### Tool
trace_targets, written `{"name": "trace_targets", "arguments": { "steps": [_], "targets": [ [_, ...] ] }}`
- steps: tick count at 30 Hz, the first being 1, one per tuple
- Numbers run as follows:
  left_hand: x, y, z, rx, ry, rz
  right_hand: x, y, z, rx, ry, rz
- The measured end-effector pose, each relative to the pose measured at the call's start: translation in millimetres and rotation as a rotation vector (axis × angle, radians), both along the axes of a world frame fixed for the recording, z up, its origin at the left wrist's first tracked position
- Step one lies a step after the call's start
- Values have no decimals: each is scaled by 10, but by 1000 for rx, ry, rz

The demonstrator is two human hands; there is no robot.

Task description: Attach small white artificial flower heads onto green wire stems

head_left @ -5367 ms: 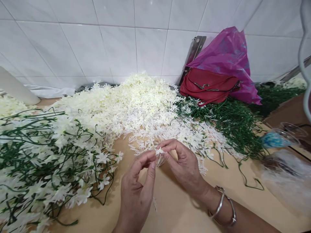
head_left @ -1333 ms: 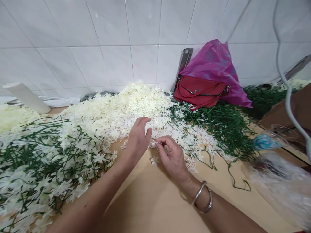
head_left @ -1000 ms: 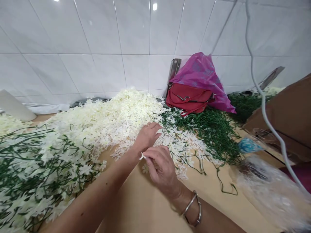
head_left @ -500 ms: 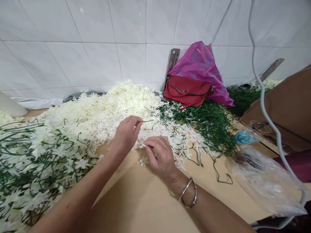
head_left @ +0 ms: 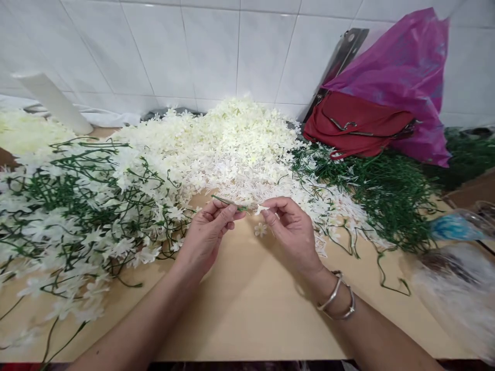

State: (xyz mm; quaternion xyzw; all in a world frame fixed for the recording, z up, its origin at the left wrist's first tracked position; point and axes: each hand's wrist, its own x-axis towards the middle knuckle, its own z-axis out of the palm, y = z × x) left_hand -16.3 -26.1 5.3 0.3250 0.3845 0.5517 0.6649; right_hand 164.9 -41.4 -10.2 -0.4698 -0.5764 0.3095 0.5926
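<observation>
My left hand [head_left: 207, 232] pinches a thin green stem [head_left: 229, 202] between thumb and fingers, its tip pointing right. My right hand [head_left: 291, 225], with metal bangles [head_left: 337, 300] on the wrist, pinches a small white flower piece [head_left: 261, 208] right at the stem's tip. One loose white flower [head_left: 260, 229] lies on the tan table [head_left: 247, 309] just under the hands. Behind them rises a big heap of loose white flowers [head_left: 232, 149].
Finished green stems with white flowers [head_left: 77, 206] cover the left. Bare green stems [head_left: 379, 196] lie right, before a red bag [head_left: 356, 126] and purple plastic bag [head_left: 406, 77] against the tiled wall. A clear plastic bag [head_left: 456, 293] sits at right, a white tube [head_left: 54, 103] at back left.
My left hand reached into the pile, picked out a green stem and drew it back. My right hand kept its flower piece and now meets the stem tip. The camera tilted down.
</observation>
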Motion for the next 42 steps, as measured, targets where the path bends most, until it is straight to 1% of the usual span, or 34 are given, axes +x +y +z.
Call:
{"name": "trace_targets", "arguments": {
  "steps": [3, 6, 9, 13, 16, 19, 25, 29, 33, 36, 42],
  "targets": [
    [5, 5, -31, -47, -39, 16, 20, 27, 8, -88, 107, 126],
    [8, 1, -51, -55, -63, 28, 20, 38, 32, -69, 125, 240],
    [20, -11, -78, -2, -57, 24, -10, 25, 58, -52, 122, 289],
    [33, -23, -129, 10, -13, -20, -27, 10, 58, -79, 147, 265],
    [27, -26, -158, 44, 28, -44, -9, 9, 37, -178, 187, 247],
    [15, -28, -165, 83, 53, -58, 0, 5, 28, -259, 208, 260],
    [-7, -27, -178, 180, 140, -78, -27, -11, 43, -279, 217, 313],
    [-9, -28, -180, 238, 194, -60, -42, -20, 48, -324, 228, 331],
    [-11, -24, -167, 258, 221, -53, -41, -9, 50, -369, 246, 306],
    [-12, -19, -153, 257, 236, -38, -37, 6, 47, -394, 255, 312],
    [-3, -24, -116, 275, 245, -46, -32, 20, 29, -431, 263, 332]
  ]
}}
